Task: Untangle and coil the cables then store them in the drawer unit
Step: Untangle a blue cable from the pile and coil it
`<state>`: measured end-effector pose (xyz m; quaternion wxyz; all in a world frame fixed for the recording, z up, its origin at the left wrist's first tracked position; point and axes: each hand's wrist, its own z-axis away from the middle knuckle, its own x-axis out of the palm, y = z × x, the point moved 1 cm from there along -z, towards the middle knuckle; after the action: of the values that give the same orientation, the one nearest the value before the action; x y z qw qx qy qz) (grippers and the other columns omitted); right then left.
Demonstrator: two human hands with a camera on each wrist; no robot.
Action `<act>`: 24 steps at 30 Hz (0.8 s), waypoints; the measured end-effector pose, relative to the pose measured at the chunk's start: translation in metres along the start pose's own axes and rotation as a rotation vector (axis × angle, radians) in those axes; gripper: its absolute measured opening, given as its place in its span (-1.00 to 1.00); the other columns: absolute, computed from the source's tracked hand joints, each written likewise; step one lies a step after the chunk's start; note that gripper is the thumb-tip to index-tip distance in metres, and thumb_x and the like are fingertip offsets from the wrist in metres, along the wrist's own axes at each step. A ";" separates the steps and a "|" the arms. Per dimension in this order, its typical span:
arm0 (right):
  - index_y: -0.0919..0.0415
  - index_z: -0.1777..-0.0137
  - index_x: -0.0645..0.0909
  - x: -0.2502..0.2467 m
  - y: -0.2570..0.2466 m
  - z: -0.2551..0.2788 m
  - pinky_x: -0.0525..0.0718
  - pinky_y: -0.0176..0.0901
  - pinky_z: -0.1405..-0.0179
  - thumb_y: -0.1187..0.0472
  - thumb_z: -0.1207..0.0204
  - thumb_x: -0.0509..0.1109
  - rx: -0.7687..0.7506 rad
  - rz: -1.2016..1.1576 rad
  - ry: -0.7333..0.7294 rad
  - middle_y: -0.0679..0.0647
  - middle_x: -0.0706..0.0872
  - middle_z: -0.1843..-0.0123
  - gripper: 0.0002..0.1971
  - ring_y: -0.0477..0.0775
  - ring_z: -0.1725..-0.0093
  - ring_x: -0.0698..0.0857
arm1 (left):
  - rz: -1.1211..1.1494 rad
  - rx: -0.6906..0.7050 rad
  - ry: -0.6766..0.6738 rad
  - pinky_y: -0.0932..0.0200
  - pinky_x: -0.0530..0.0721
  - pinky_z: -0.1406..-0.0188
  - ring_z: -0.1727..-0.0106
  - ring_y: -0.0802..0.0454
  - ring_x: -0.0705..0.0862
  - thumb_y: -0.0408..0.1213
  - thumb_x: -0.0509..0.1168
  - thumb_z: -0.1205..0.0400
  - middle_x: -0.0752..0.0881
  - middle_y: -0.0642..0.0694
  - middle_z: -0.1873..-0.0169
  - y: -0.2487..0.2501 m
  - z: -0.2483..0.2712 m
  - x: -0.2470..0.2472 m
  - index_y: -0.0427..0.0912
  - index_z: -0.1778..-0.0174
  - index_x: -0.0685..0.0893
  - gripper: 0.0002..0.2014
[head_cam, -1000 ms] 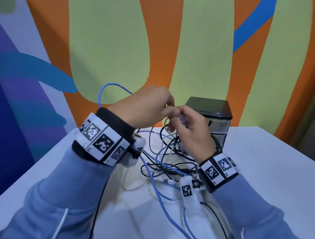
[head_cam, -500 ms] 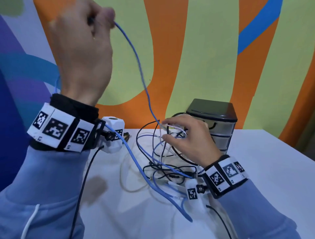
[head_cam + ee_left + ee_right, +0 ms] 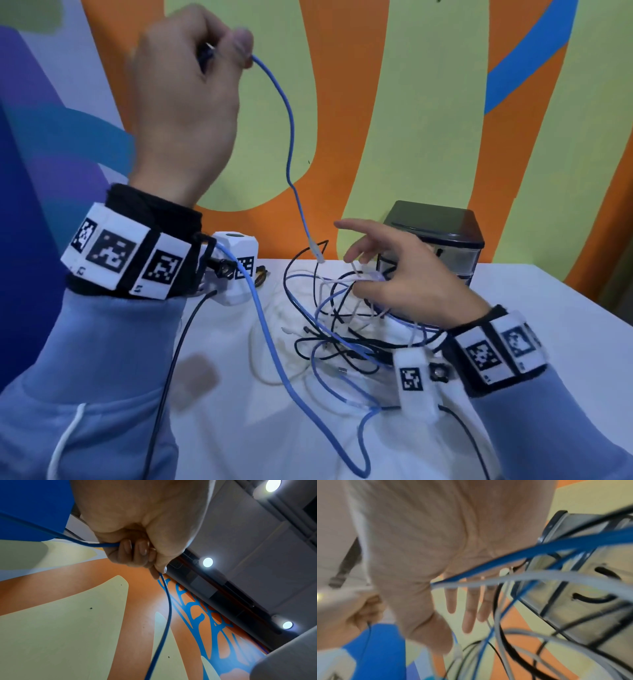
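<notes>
Left hand (image 3: 185, 102) is raised, fingers (image 3: 135, 550) curled, pinching the blue cable (image 3: 289, 137), which hangs below them; right hand (image 3: 407, 277) fingers (image 3: 469, 609) spread over the cable tangle (image 3: 342, 329) on the counter (image 3: 548, 342), drawer unit (image 3: 442, 236) just beyond

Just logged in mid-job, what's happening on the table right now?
The left hand grips the blue cable and holds it high above the table. The cable's light-coloured plug hangs free above the tangle of cables. The right hand hovers open over that tangle, in front of the drawer unit. Nothing is coiled yet.
</notes>
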<state>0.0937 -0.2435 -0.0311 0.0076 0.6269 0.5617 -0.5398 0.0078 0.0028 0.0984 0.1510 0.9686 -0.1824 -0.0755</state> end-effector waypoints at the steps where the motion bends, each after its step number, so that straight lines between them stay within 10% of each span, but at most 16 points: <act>1: -0.54 -0.50 0.50 -0.007 -0.005 0.003 0.42 0.28 -0.58 -0.05 -0.37 0.69 0.008 -0.022 -0.058 -0.30 0.78 -0.15 -0.27 -0.28 -0.23 0.69 | 0.007 0.009 -0.013 0.35 0.32 0.30 0.34 0.35 0.49 0.09 0.25 -0.83 0.54 0.27 0.37 0.000 0.000 0.000 -0.11 -0.08 0.83 -0.62; 6: -0.38 -0.41 0.67 -0.033 -0.026 0.012 0.61 0.01 -0.47 -0.25 -0.27 0.70 0.036 -0.095 -0.174 -0.18 0.86 -0.09 -0.35 -0.18 -0.21 0.79 | 0.058 0.035 -0.066 0.25 0.33 0.32 0.35 0.26 0.45 0.10 0.27 -0.83 0.55 0.20 0.38 0.000 -0.001 -0.001 -0.12 -0.05 0.83 -0.62; 11: -0.08 -0.23 0.81 -0.048 -0.040 -0.007 0.76 0.03 -0.02 -0.21 -0.49 0.59 -0.047 -0.164 0.172 0.03 0.86 0.10 -0.62 0.13 0.09 0.82 | 0.187 0.055 -0.148 0.29 0.30 0.35 0.39 0.23 0.41 0.08 0.33 -0.82 0.56 0.23 0.44 0.003 0.001 -0.002 -0.18 -0.02 0.82 -0.62; 15: 0.03 -0.53 0.62 -0.029 -0.048 -0.037 0.78 -0.03 -0.29 -0.18 -0.59 0.46 -0.068 -0.297 0.039 0.04 0.86 -0.17 -0.44 0.01 -0.21 0.82 | 0.313 0.118 -0.223 0.20 0.26 0.40 0.41 0.12 0.33 0.02 0.37 -0.83 0.50 -0.12 0.43 0.010 0.006 0.003 -0.32 -0.02 0.82 -0.59; 19: 0.22 -0.10 0.72 -0.008 -0.057 -0.058 0.81 0.07 -0.17 0.02 -0.78 0.36 -0.046 -0.635 -0.059 0.09 0.82 0.14 -0.74 0.09 0.12 0.81 | 0.284 0.101 -0.185 0.00 0.26 0.40 0.39 -0.05 0.35 0.10 0.38 -0.80 0.57 -0.39 0.40 0.001 0.009 0.009 -0.23 0.03 0.83 -0.58; 24: 0.14 0.14 0.61 -0.003 -0.057 -0.072 0.18 -0.23 0.47 0.02 -0.84 0.26 -0.073 -0.801 -0.055 -0.03 0.24 0.44 -0.67 -0.02 0.47 0.15 | 0.191 -0.002 -0.057 0.04 0.29 0.35 0.39 0.08 0.36 0.19 0.38 -0.76 0.54 -0.11 0.48 -0.023 0.010 0.010 -0.22 0.05 0.86 -0.52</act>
<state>0.1020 -0.1800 0.0353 -0.1659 0.3431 0.7801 -0.4963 0.0221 0.0169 0.0811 0.1531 0.9441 -0.2782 -0.0886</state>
